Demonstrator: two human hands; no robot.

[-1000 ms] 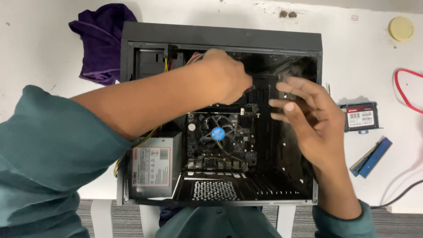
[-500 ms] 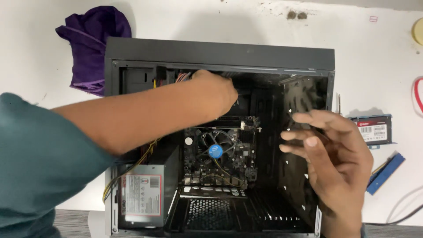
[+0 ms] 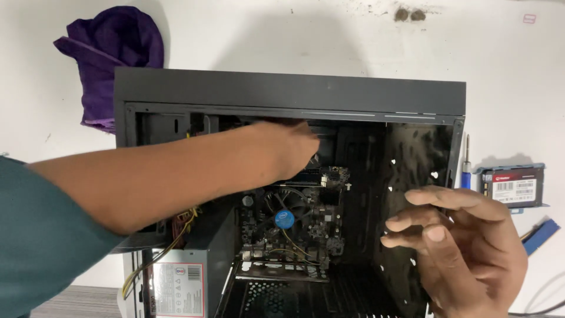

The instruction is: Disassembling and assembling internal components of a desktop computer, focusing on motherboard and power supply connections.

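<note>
Cloth (image 3: 112,59) behind-left of computer case (image 3: 288,94); drive (image 3: 515,185) right

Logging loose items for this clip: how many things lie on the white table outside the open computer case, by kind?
Purple cloth: 1
Screwdriver: 1
Flat drive with a red and black label: 1
Blue strip-shaped part: 1
Total: 4

The left hand reaches inside the case; the right hand hovers open at its right side.
</note>
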